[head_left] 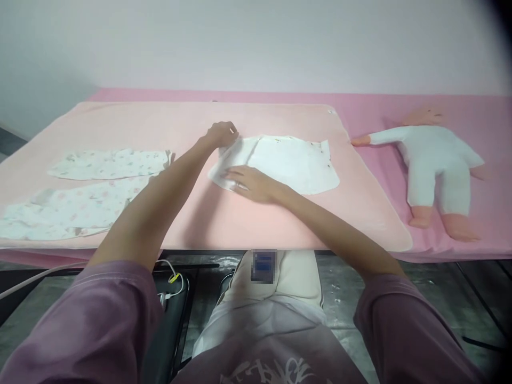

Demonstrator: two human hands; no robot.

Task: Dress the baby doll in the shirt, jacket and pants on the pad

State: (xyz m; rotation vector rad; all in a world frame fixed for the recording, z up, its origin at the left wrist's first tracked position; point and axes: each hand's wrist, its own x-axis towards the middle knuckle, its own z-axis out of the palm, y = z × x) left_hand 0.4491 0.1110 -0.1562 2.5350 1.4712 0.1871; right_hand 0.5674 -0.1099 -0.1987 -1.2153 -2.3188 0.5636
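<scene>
A white piece of baby-size cloth [294,165] lies flat on the peach mat [280,224], with small coloured marks along its top and right edges. My left hand [222,133] is closed at its upper left corner, fingers curled down on the fabric; the fingertips are partly hidden. Stretched out, my right hand [254,184] rests palm down on the lower left part of the cloth, a ring on one finger. A crease runs through the fabric between the two hands.
Two printed baby garments [116,162] [72,210] lie on the left, partly behind my left forearm. A baby doll [438,154] in a white suit lies on the pink sheet [376,112] at right. Beneath the table's front edge, a white cable [176,266] hangs near a dark case [168,320].
</scene>
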